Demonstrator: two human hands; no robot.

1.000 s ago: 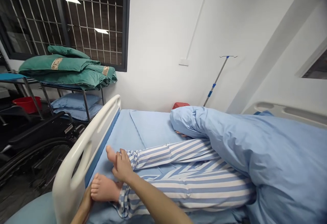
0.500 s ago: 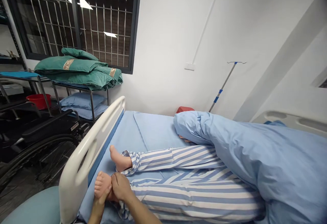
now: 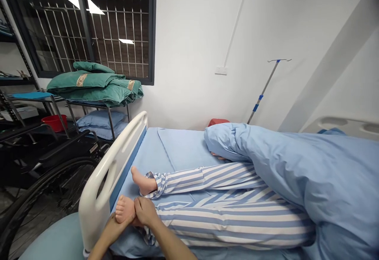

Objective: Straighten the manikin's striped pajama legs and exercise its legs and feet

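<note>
A figure in blue-and-white striped trousers (image 3: pixel 213 216) lies on the bed, its feet bare. My right hand (image 3: pixel 145 211) is wrapped round the ankle of the nearer foot (image 3: pixel 124 208), fingers over the top. From below, my left hand (image 3: pixel 117 227) presses against the sole of that same foot; most of its fingers are hidden beneath it. The other foot (image 3: pixel 143 181) rests on the blue sheet (image 3: pixel 177 145), toes up, apart from my hands. A blue quilt (image 3: pixel 281 169) covers the upper body.
A white footboard (image 3: pixel 102 185) rises just left of the feet. Beyond it stand a wheelchair (image 3: pixel 68 153), a rack with green bedding (image 3: pixel 97 86), and a red basin (image 3: pixel 55 123). A drip pole (image 3: pixel 265 88) leans by the wall. A teal rounded surface (image 3: pixel 56 240) is at lower left.
My left hand has shifted lower along the sole, its forearm now slanting further out to the left. My right hand stays round the ankle. The whole view has shifted slightly.
</note>
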